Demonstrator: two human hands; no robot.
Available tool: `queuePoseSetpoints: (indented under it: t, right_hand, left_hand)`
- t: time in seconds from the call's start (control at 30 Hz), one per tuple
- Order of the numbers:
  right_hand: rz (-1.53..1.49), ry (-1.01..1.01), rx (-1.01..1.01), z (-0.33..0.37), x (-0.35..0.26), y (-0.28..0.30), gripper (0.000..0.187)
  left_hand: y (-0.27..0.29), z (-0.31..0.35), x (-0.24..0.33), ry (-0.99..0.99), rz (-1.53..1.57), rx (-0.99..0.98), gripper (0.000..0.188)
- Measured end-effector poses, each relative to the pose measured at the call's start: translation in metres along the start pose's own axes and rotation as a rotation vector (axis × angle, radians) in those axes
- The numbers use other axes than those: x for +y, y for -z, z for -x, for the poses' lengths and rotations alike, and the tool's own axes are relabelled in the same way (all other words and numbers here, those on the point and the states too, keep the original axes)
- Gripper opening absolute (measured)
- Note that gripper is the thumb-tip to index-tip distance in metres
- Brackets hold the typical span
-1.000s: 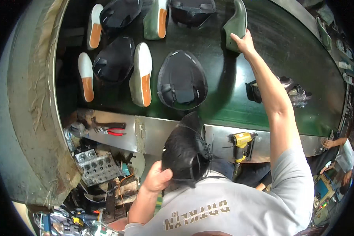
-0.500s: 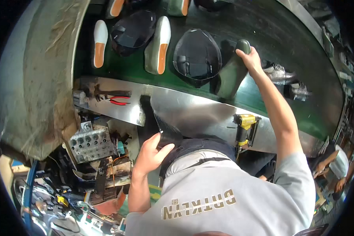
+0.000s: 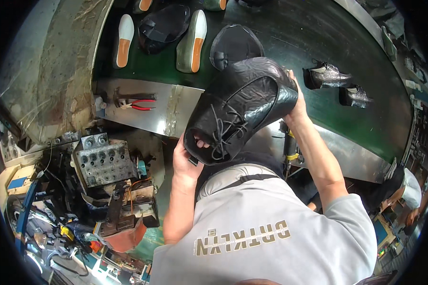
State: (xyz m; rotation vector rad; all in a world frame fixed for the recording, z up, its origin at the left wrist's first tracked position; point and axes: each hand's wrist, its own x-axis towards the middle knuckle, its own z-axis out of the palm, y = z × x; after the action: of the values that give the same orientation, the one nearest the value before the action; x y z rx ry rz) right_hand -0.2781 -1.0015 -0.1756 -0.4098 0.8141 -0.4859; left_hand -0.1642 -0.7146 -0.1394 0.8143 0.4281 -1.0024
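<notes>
The left hand pinches the collar, fingertips inside the opening. Keeping them clear of the loose laces would help. The black leather lace-up shoe upper is between both hands, above the metal bench edge; even support seems wise. The right hand touches its toe end, but I cannot tell how tightly it grips.

- A dark green conveyor belt spans the frame's top, running to the right.
- On it, upper left: two green shoe lasts, their white-and-orange soles up; further lasts are cut off above.
- Black shoe uppers lie among them.
- Upper right: two black shoes.
- A metal ledge edges the belt; at left it bears a hammer and red-handled pliers.
</notes>
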Motion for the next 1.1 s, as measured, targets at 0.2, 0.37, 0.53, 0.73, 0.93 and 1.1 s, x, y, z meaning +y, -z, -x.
queuePoseSetpoints:
  t: [0.2,0.37,0.53,0.73,0.93,1.1]
  right_hand:
    - [0.040,0.003,-0.174,0.010,0.018,-0.007,0.036]
    - [0.057,-0.042,0.039,0.028,0.007,-0.041,0.042]
    - [0.021,-0.215,-0.150,0.023,-0.012,-0.039,0.044]
    - [0.356,-0.138,-0.112,-0.002,0.004,-0.041,0.033]
    - [0.345,0.016,-0.022,-0.045,0.034,-0.036,0.033]
    - [0.461,-0.079,-0.136,-0.044,0.039,-0.053,0.028]
  left_hand:
    - [-0.002,-0.003,-0.002,-0.027,-0.166,-0.029,0.032]
    - [-0.009,0.000,-0.001,-0.026,0.099,-0.003,0.033]
    - [0.004,-0.002,-0.001,-0.091,0.161,0.124,0.024]
    - [0.014,0.000,-0.010,-0.121,0.185,0.194,0.029]
    - [0.014,-0.001,-0.018,-0.120,0.188,0.324,0.024]
    - [0.034,0.025,-0.028,0.027,0.168,0.193,0.021]
